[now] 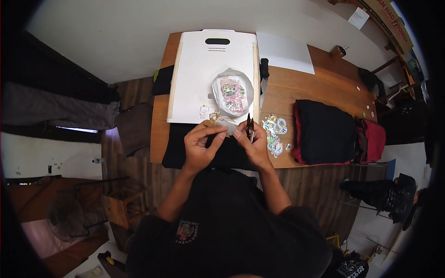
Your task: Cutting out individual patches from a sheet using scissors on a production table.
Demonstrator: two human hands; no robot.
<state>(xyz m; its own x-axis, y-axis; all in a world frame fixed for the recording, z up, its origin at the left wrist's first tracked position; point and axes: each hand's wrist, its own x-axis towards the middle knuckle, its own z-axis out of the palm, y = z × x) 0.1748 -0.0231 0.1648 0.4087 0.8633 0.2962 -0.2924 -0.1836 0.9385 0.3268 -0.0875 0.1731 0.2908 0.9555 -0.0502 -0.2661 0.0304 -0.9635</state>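
Note:
Between my two hands, just off the near edge of the white board, is a pale, roundish, flat cut-out [225, 125] with thin tan strips along its edge. My left hand [200, 144] pinches its left side between thumb and fingers. At its right side is the thumb of my right hand [256, 147], which also keeps a small dark pair of scissors [250, 126] in its fingers, blades pointing away from me. Beyond the cut-out sits a round white container [215, 88] holding many small colourful printed pieces. Several loose colourful cut-outs [276, 132] lie in a pile right of my right hand.
The white board [192, 74], with a dark handle slot, lies on a brown wooden table [324, 88]. Black cloth [181, 146] covers the table's near edge. Folded black and red garments [324, 132] are stacked at right; a white sheet [287, 51] and a brown cup [338, 52] stand farther back.

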